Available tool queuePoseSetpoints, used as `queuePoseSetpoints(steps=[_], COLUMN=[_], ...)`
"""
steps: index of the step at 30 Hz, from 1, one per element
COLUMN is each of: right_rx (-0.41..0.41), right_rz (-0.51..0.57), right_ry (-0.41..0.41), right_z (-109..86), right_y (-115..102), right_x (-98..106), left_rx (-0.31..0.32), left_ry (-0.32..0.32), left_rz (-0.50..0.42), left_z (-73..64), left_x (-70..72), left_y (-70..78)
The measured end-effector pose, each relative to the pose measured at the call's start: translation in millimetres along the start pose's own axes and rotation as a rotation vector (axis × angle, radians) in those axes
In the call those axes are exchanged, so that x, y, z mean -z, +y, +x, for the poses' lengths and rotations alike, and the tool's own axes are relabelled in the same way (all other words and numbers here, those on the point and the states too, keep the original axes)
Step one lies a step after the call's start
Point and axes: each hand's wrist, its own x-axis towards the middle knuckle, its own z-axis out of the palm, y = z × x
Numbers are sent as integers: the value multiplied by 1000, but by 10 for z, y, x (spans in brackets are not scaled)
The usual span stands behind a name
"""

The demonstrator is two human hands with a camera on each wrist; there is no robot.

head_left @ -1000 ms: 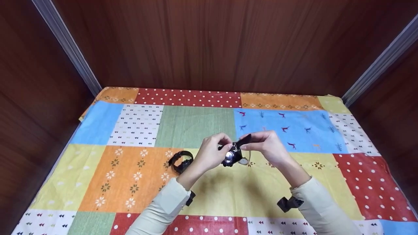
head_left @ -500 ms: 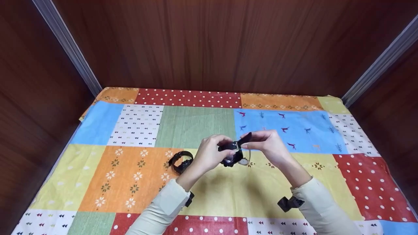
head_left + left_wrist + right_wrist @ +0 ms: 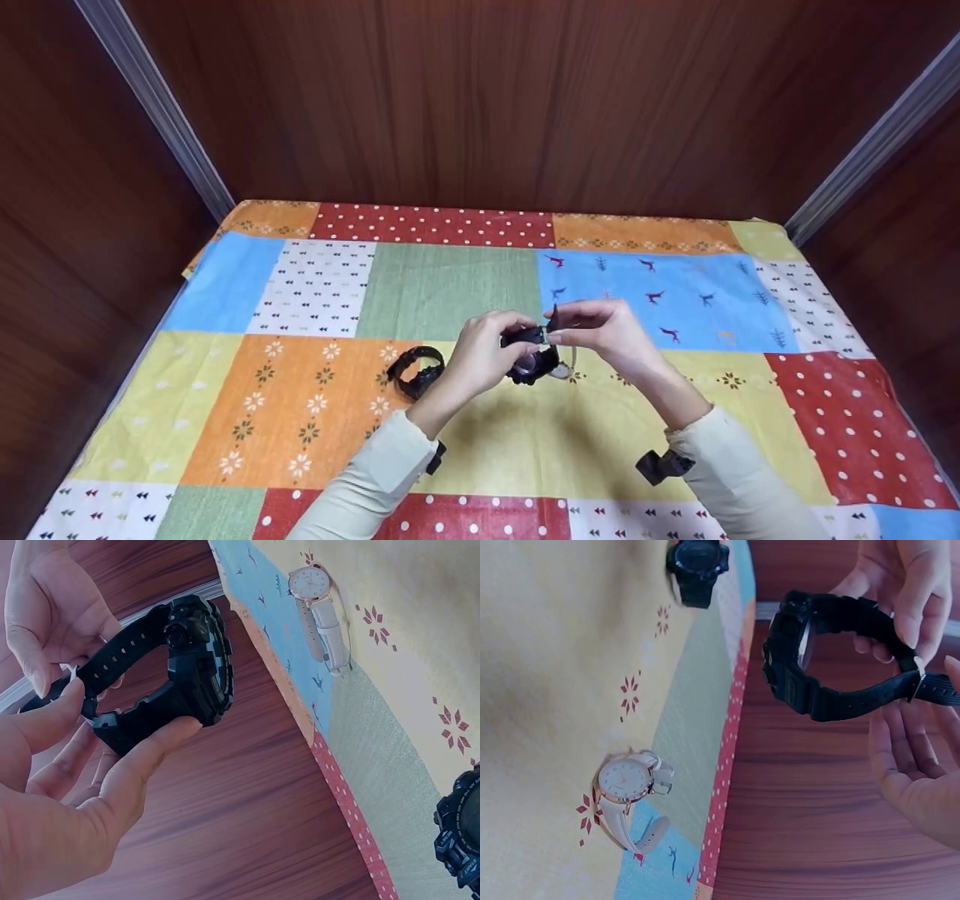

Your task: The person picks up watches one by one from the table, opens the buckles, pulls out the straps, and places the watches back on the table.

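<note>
Above the cloth, both hands hold a chunky black wristwatch [image 3: 534, 369], its strap bent round into a loop. My left hand [image 3: 484, 351] grips the strap on the buckle side, thumb and fingers on either side of it. At the metal buckle [image 3: 919, 675], the strap's free end passes through and sticks out beyond. My right hand [image 3: 611, 330] pinches that free end between thumb and fingers, close beside the buckle. In the left wrist view the watch case [image 3: 199, 660] hangs at the far side of the loop, away from the fingers.
On the patchwork cloth [image 3: 450, 285] lies a second black watch [image 3: 416, 373], left of the hands. A pale-strapped watch with a white dial [image 3: 626, 780] lies behind the held one. Brown wood-grain panels [image 3: 480, 97] rise beyond the table at the back and both sides.
The buckle part of the strap has come over the shiny underside of the watch case. The strap's free end has swung from slanting right to nearly upright, with the right hand shifting slightly left.
</note>
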Motion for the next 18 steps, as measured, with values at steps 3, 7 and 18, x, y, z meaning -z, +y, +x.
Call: queuePoseSetpoints(steps=[3,7,18], right_rx=[10,16,40], right_rz=[-5,-36,-198], right_ry=[-23,-51,-162], right_z=[2,1,10], right_y=[3,8,77], right_x=[7,18,60], left_rx=[0,6,5], left_ry=[-3,-14,-20], left_rz=[-1,11,6], left_z=[7,10,7], left_x=[-5,-2,25], left_y=[4,9,-10])
